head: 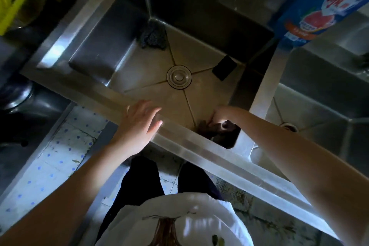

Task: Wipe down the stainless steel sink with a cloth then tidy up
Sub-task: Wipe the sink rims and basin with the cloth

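- Two hands: left hand [139, 126] lies with fingers relaxed and straight on the front rim of the stainless steel sink [199, 150].
- Right hand [220, 115] meets a dark crumpled cloth [217, 129] in the basin; grip unclear.

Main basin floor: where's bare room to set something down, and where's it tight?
Bare: the floor left of the drain, between the scourer and the front rim under the left hand. Tight: the near right corner, where the right hand grips the cloth, and the right wall by the black sponge.
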`<action>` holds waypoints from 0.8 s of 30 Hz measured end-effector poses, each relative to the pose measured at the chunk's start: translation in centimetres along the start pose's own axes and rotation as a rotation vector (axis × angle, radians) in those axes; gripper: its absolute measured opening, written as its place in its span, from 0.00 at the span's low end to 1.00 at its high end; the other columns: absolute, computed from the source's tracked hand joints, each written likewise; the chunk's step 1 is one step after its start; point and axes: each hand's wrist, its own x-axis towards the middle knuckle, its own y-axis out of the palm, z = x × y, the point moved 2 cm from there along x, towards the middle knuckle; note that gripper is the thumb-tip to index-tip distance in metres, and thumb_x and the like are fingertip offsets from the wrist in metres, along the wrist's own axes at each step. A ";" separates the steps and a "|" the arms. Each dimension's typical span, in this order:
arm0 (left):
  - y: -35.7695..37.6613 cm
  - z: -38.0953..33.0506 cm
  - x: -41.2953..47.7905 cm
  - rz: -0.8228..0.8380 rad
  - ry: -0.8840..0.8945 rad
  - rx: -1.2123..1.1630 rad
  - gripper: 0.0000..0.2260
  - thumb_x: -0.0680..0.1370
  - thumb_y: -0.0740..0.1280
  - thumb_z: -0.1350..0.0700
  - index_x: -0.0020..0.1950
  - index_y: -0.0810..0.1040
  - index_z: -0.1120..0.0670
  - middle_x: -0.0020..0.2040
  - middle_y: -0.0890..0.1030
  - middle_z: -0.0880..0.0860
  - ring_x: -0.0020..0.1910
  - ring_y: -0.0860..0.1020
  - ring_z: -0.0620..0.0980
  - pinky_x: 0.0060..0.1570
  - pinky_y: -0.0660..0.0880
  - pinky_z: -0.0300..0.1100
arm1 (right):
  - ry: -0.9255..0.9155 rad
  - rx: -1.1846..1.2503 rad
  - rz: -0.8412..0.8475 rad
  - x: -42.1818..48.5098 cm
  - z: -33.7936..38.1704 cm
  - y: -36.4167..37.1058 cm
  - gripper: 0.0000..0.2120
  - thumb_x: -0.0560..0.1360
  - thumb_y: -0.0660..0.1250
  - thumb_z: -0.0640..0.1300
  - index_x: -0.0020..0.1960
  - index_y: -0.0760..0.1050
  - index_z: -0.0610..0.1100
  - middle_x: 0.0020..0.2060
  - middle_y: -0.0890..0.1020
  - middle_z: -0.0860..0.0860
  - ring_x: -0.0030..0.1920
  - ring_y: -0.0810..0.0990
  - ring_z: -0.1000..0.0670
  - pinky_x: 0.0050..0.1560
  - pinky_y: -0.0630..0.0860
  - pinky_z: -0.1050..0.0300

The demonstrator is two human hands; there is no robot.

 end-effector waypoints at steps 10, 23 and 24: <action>-3.9 7.1 2.3 0.058 0.090 0.036 0.18 0.77 0.58 0.47 0.62 0.76 0.54 0.64 0.73 0.57 0.60 0.73 0.60 0.59 0.64 0.55 | 0.093 0.376 0.080 -0.1 5.4 2.1 0.18 0.77 0.67 0.44 0.66 0.75 0.46 0.59 0.77 0.46 0.53 0.78 0.46 0.28 0.74 0.64; -7.9 16.2 2.5 0.091 0.145 0.089 0.22 0.76 0.53 0.45 0.59 0.77 0.56 0.63 0.75 0.59 0.57 0.75 0.62 0.57 0.68 0.55 | -0.109 0.564 -0.004 4.1 20.6 -2.3 0.12 0.77 0.66 0.47 0.60 0.79 0.49 0.40 0.80 0.50 0.31 0.72 0.54 0.30 0.68 0.63; -8.0 16.5 2.6 0.103 0.149 0.087 0.22 0.76 0.53 0.45 0.59 0.77 0.56 0.63 0.74 0.59 0.58 0.75 0.61 0.57 0.67 0.55 | -0.124 0.594 -0.021 4.4 21.5 -2.5 0.12 0.77 0.66 0.46 0.60 0.79 0.49 0.42 0.81 0.50 0.32 0.73 0.55 0.29 0.68 0.65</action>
